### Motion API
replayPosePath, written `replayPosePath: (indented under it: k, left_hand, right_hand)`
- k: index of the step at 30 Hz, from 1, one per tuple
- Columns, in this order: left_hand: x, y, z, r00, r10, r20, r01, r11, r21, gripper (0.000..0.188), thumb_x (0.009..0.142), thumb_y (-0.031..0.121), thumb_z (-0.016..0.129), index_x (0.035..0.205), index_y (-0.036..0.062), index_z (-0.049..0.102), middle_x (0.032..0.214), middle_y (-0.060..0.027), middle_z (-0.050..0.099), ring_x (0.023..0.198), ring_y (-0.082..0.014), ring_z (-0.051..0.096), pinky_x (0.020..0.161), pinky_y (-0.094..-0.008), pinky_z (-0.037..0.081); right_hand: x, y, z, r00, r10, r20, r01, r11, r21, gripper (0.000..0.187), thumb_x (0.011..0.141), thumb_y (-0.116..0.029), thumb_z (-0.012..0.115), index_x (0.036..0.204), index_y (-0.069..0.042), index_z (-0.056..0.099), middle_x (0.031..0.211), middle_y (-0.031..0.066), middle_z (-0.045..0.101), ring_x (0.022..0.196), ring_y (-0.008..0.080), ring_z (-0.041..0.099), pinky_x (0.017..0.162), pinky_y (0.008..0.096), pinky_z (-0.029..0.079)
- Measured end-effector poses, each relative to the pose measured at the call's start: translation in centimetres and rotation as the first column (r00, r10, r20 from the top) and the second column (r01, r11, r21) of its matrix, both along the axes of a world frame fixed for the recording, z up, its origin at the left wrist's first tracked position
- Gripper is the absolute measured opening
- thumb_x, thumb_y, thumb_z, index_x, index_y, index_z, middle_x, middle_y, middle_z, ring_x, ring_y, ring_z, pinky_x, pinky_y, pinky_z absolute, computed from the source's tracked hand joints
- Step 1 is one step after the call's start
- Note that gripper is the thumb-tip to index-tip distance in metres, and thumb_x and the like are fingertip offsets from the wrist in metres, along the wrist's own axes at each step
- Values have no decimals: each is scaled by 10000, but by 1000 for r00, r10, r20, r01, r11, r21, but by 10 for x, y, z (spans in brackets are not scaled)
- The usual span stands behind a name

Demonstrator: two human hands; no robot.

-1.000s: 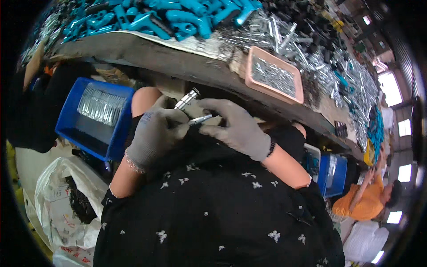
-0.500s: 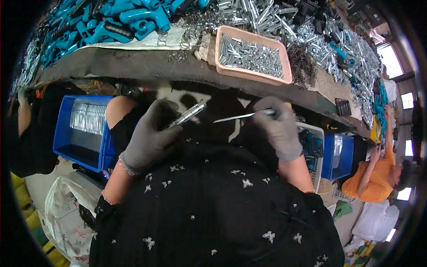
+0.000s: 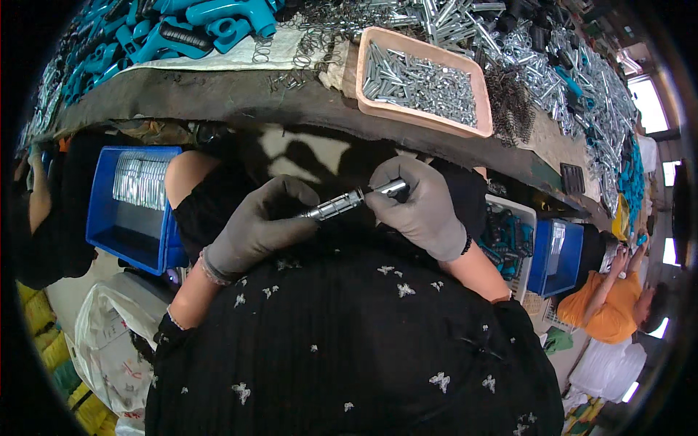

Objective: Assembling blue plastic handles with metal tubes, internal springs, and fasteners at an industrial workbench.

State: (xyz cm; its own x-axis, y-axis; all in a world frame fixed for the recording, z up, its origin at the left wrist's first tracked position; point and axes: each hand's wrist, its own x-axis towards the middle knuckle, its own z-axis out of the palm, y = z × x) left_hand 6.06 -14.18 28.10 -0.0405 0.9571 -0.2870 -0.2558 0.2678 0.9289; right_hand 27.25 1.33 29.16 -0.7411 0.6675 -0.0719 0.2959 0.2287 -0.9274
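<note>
My left hand (image 3: pixel 265 218), in a grey glove, grips a slotted silver metal cylinder (image 3: pixel 337 206) between thumb and fingers, its free end pointing up to the right. My gloved right hand (image 3: pixel 422 207) is closed around a slim shiny metal piece (image 3: pixel 392 187); most of it is hidden by the fingers, so its full shape cannot be made out. The right thumb and fingertips are close to the cylinder's free end; whether they touch it is unclear. Both hands are above my lap, in front of the workbench (image 3: pixel 240 102).
A pink tray (image 3: pixel 483 102) of small metal pins stands at the bench edge. Teal tool housings (image 3: pixel 233 18) lie far left, loose springs (image 3: pixel 512 109) and metal parts far right. Blue bins (image 3: pixel 98 211) flank me, the right one (image 3: pixel 556 258) beside a white crate (image 3: pixel 520 283). A person in orange (image 3: pixel 600 301) works at right.
My right hand has moved left, bringing its metal piece to the cylinder's end. The long thin pointed shaft that stuck out from it no longer shows. My left hand has shifted slightly right and down.
</note>
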Motion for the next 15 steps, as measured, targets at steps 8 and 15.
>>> replayPosePath:
  k: [8, 15]
  left_hand:
    - [-1, -4, -10, 991, -7, -134, -3, 997, -73, 375, 772, 17, 781, 1091, 42, 585, 1055, 0, 597, 976, -86, 550, 878, -268, 467]
    - [-1, -2, -11, 994, -47, -100, 50, 998, 25, 302, 852, 53, 729, 1093, 47, 548, 998, -9, 578, 869, -90, 573, 763, -257, 489]
  right_hand:
    - [-9, 1, -10, 997, 69, 21, -68, 997, -38, 210, 768, -154, 759, 881, -8, 659, 821, 106, 643, 754, 205, 614, 729, 316, 489]
    - [-4, 3, -18, 994, 100, -31, -104, 981, -163, 190, 825, -142, 716, 935, 0, 654, 832, 73, 622, 769, 175, 589, 727, 308, 474]
